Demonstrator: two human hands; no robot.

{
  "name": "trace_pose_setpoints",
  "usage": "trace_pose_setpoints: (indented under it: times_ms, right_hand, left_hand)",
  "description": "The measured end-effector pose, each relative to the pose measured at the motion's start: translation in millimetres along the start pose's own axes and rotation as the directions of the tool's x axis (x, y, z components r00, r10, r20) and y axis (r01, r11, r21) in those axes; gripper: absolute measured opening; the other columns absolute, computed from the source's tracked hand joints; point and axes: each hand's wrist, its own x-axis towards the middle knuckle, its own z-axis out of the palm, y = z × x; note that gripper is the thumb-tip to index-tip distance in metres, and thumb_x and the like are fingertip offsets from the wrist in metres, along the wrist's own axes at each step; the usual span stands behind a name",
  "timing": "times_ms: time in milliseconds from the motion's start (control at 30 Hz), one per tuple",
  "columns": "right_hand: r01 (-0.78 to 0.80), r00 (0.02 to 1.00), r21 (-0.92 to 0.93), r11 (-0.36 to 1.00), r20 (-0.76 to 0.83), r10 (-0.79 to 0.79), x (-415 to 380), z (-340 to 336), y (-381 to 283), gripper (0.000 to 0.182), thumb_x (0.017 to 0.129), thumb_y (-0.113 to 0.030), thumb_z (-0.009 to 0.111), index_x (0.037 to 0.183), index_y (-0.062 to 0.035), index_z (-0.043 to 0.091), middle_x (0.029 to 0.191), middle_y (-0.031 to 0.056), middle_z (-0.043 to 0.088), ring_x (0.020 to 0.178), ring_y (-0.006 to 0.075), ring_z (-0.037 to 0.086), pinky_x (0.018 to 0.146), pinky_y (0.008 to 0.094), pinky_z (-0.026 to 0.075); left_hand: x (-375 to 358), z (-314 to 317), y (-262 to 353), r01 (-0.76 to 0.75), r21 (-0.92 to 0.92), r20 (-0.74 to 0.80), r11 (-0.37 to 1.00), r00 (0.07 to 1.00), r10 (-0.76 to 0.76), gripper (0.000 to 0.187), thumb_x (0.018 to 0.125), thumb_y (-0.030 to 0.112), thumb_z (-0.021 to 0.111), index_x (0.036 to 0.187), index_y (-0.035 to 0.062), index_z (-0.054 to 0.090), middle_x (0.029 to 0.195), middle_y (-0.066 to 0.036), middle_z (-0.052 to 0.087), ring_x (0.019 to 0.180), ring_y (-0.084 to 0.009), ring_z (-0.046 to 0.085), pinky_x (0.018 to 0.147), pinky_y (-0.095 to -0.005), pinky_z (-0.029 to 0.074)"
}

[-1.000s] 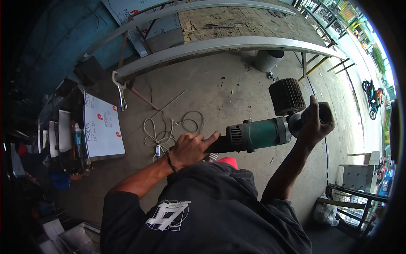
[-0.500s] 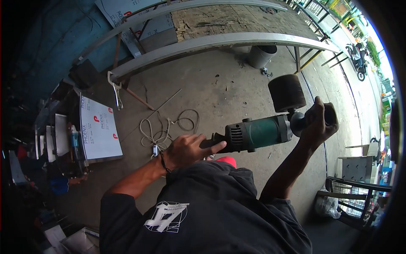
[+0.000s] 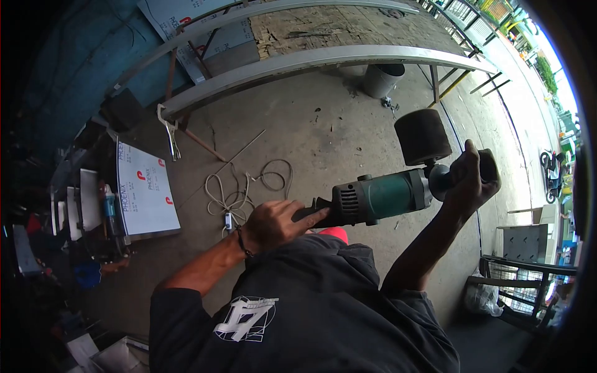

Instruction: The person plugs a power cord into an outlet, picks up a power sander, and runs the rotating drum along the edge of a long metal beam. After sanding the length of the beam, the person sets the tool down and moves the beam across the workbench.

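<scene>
A green and black power tool lies level in front of my body, with a dark cylindrical drum on its head. My left hand is wrapped round the black rear handle, a bracelet at its wrist. At the tool's front end my right hand is closed round the dark front grip, thumb pointing up. The drum stands beyond the tool body, just left of my right hand, and touches nothing in view.
A long metal-edged bench crosses the far side. Beneath it stands a grey bucket. A coiled cable lies on the concrete floor. A white PHOENIX-marked sheet is at the left, a metal rack at the right.
The motorcycle on the street has shifted right and down in the view. Both hands keep their grip on the tool, nearly in the same place.
</scene>
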Motion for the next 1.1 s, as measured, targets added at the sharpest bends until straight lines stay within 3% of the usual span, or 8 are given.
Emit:
trace_pose_setpoints:
  times_ms: [133,200,333,400,633,700,800,1100]
  right_hand:
    - [-0.006,1.000,-0.001,1.000,0.019,0.006,-2,4,0,0.036,0.082,-0.004,0.067,0.056,-0.0110,0.043,0.048,-0.0044,0.036,0.039,0.0015,0.029,0.039,0.0202,0.017]
    - [0.009,1.000,-0.060,0.998,0.003,-0.009,-2,7,0,0.037,0.083,-0.004,0.067,0.056,-0.0110,0.043,0.048,-0.0044,0.036,0.039,0.0016,0.029,0.039,0.0202,0.017]
    - [-0.028,1.000,-0.034,0.999,-0.001,0.027,-3,8,-1,0.037,0.083,-0.004,0.067,0.056,-0.0111,0.042,0.048,-0.0044,0.036,0.039,0.0017,0.029,0.039,0.0204,0.017]
    - [-0.049,0.998,0.005,0.999,0.033,0.049,-1,5,1,0.028,0.082,-0.003,0.067,0.059,-0.0028,0.053,0.048,-0.0004,0.044,0.040,0.0039,0.036,0.039,0.0202,0.025]
    - [-0.068,0.997,0.038,0.997,0.046,0.066,0,9,4,0.028,0.083,-0.003,0.067,0.059,-0.0029,0.052,0.049,-0.0004,0.044,0.039,0.0038,0.036,0.039,0.0201,0.024]
    - [-0.053,0.998,0.024,0.998,0.039,0.052,-3,11,4,0.028,0.083,-0.003,0.067,0.059,-0.0026,0.052,0.049,0.0001,0.045,0.040,0.0041,0.036,0.038,0.0202,0.025]
    - [-0.069,0.997,0.003,0.998,0.043,0.069,-3,13,4,0.028,0.083,-0.003,0.068,0.059,-0.0024,0.052,0.049,0.0006,0.046,0.040,0.0044,0.037,0.039,0.0202,0.026]
    - [-0.066,0.997,-0.072,0.995,0.040,0.069,-5,23,4,0.028,0.082,-0.005,0.069,0.060,-0.0016,0.053,0.050,0.0005,0.045,0.041,0.0047,0.037,0.040,0.0203,0.026]
  left_hand:
    - [-3,4,-1,0.005,-0.018,0.000,1.000,1.000,-0.005,0.069,0.072,0.031,0.074,0.136,0.0218,0.051,0.077,-0.007,0.055,0.060,-0.0159,0.059,0.051,-0.0286,0.050]
    - [-1,1,-1,0.055,-0.046,0.046,0.997,0.998,-0.053,0.055,0.076,0.032,0.072,0.128,0.0198,0.059,0.075,-0.012,0.059,0.059,-0.0203,0.062,0.051,-0.0314,0.052]
    - [-2,3,-6,0.046,-0.040,0.032,0.998,0.998,-0.044,0.056,0.076,0.034,0.071,0.129,0.0199,0.059,0.075,-0.012,0.059,0.060,-0.0209,0.062,0.052,-0.0321,0.052]
    - [-1,-1,-7,0.036,-0.048,0.039,0.998,0.999,-0.034,0.058,0.075,0.033,0.071,0.130,0.0193,0.058,0.074,-0.012,0.059,0.059,-0.0208,0.062,0.051,-0.0320,0.052]
    - [-1,1,-12,-0.011,-0.006,0.023,1.000,1.000,0.011,0.062,0.076,0.036,0.071,0.132,0.0149,0.056,0.072,-0.011,0.058,0.058,-0.0195,0.062,0.051,-0.0322,0.052]
    - [0,5,-11,0.174,-0.145,0.059,0.974,0.984,-0.167,0.067,0.077,0.040,0.070,0.133,0.0099,0.052,0.070,-0.008,0.058,0.056,-0.0192,0.061,0.051,-0.0317,0.052]
    - [4,2,-14,0.153,-0.065,0.169,0.986,0.976,-0.140,0.071,0.077,0.046,0.069,0.132,0.0056,0.050,0.069,-0.007,0.058,0.055,-0.0200,0.061,0.052,-0.0311,0.052]
    - [3,7,-17,0.174,-0.042,0.162,0.984,0.973,-0.166,0.067,0.079,0.047,0.068,0.129,0.0047,0.050,0.073,-0.009,0.062,0.057,-0.0207,0.064,0.056,-0.0313,0.053]
